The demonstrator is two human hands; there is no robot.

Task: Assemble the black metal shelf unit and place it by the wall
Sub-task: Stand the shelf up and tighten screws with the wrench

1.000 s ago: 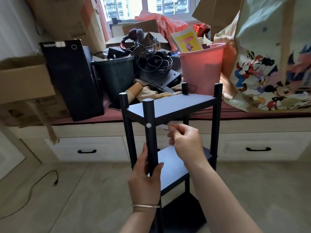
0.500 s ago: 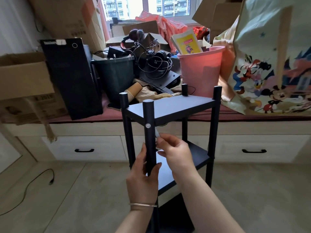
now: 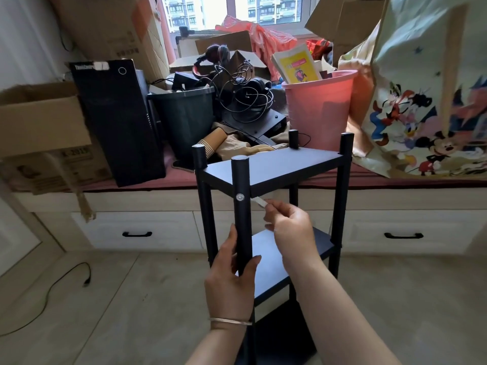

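Observation:
The black metal shelf unit [image 3: 274, 167] stands upright on the floor in front of me, with four round posts and tiers of flat black shelves. My left hand [image 3: 232, 283] grips the near front post below the top shelf. A silver screw head [image 3: 240, 197] shows on that post at the level of the top shelf. My right hand [image 3: 288, 227] pinches a small pale tool [image 3: 259, 201], its tip pointing toward the post just right of the screw and under the top shelf.
Behind the shelf runs a window bench with white drawers [image 3: 137, 230], piled with a black computer tower [image 3: 118, 122], a dark green bin [image 3: 184, 114], a pink bucket [image 3: 319, 106], cardboard boxes [image 3: 39, 119] and a cartoon-print bag [image 3: 427, 101]. A black cable [image 3: 52, 288] lies on the floor at left.
My right hand lifted with the pale tool from beside the post up toward the underside of the top shelf. My left hand keeps its grip on the post.

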